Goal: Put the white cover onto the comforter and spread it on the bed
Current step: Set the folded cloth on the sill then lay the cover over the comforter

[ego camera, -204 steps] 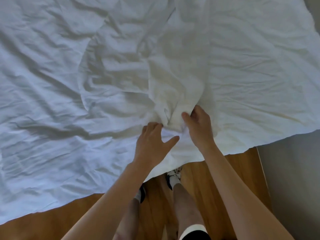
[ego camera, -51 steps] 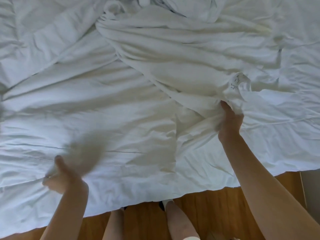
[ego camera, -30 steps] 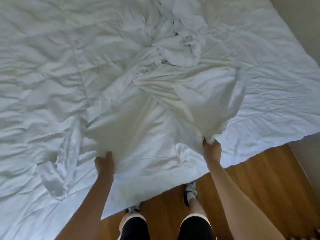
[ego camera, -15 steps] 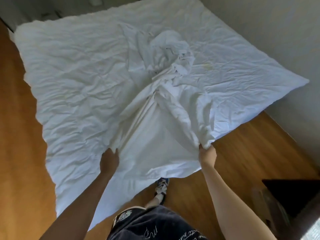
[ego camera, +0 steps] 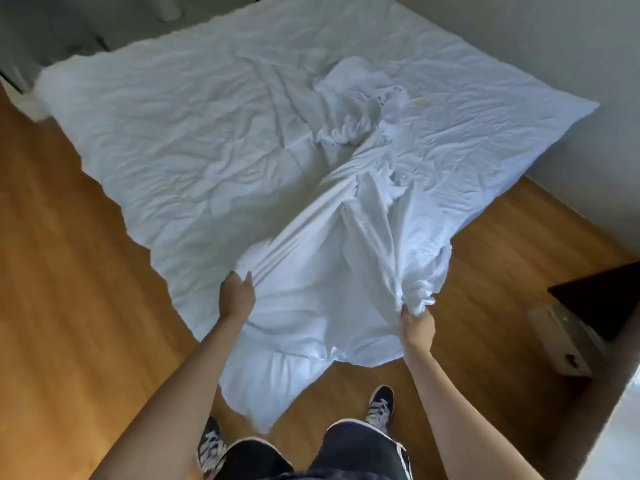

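White cotton cover [ego camera: 322, 271], crumpled and twisted, lies on top of the wide white quilted comforter [ego camera: 194, 140] spread over the bed, with a bunched knot of fabric near the middle and a long stretched band running toward the near edge. Both hands are apart and clamped on this cover: the left hand [ego camera: 236, 295] grips a gathered fold at the near left, and the right hand [ego camera: 418, 323] clutches a wad of fabric at the near right. A loose corner hangs over the wooden floor [ego camera: 69, 306] in front of 2 dark sneakers [ego camera: 380, 407]. A grey wall [ego camera: 571, 64] borders the bed's right side.
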The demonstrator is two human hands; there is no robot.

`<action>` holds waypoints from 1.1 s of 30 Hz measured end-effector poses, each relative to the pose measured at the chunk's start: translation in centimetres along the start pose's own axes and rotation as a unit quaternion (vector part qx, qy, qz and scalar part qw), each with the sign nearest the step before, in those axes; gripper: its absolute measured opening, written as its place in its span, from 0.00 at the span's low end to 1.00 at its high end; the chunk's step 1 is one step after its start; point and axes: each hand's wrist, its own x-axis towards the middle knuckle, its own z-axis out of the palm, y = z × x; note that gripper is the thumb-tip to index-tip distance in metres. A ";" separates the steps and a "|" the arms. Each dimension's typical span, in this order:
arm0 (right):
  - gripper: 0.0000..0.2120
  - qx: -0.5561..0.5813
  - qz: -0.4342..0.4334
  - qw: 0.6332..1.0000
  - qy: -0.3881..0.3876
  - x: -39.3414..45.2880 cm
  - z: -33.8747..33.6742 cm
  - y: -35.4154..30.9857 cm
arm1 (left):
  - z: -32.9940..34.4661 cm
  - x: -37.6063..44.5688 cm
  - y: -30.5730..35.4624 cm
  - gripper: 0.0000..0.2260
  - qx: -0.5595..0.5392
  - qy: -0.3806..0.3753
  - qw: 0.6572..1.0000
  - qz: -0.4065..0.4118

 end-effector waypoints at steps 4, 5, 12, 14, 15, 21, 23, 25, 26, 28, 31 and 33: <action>0.10 -0.031 -0.013 0.998 0.061 -7.0 6.9 1.5 | -8.3 6.6 -4.7 0.17 0.016 -0.020 0.999 0.048; 0.10 -0.035 -0.008 0.997 0.070 -9.0 8.5 1.9 | -10.1 8.0 -5.9 0.17 0.020 -0.023 0.998 0.055; 0.09 -0.042 0.070 0.992 0.101 -20.3 16.9 1.2 | -20.2 15.1 -9.8 0.17 0.042 -0.058 0.994 0.081; 0.09 -0.023 0.097 0.990 0.099 -21.7 19.9 1.0 | -20.9 17.2 -9.9 0.16 0.051 -0.059 0.994 0.079; 0.09 -0.013 0.112 0.989 0.092 -22.3 21.6 1.2 | -20.9 18.3 -10.2 0.16 0.058 -0.056 0.993 0.080; 0.06 0.021 0.200 0.976 0.090 -24.6 29.0 1.6 | -19.9 22.5 -12.2 0.14 0.117 -0.122 0.982 0.078; 0.10 -0.007 0.219 0.972 0.083 -24.8 30.6 2.0 | -20.5 23.2 -13.3 0.11 0.152 -0.157 0.971 0.099; 0.13 -0.025 0.238 0.969 0.068 -24.9 31.4 1.9 | -21.4 24.4 -14.1 0.12 0.189 -0.179 0.958 0.125; 0.12 -0.032 0.247 0.966 0.068 -24.7 31.7 2.0 | -21.9 25.0 -13.9 0.12 0.194 -0.190 0.953 0.131; 0.08 -0.036 0.267 0.960 0.077 -24.4 31.6 1.5 | -22.7 26.1 -12.6 0.12 0.190 -0.208 0.949 0.142; 0.07 -0.049 0.285 0.952 0.100 -24.2 30.6 0.3 | -23.4 28.6 -10.1 0.11 0.206 -0.205 0.944 0.159; 0.07 -0.048 0.287 0.950 0.115 -24.4 30.0 -0.3 | -24.1 30.3 -8.9 0.13 0.241 -0.200 0.934 0.173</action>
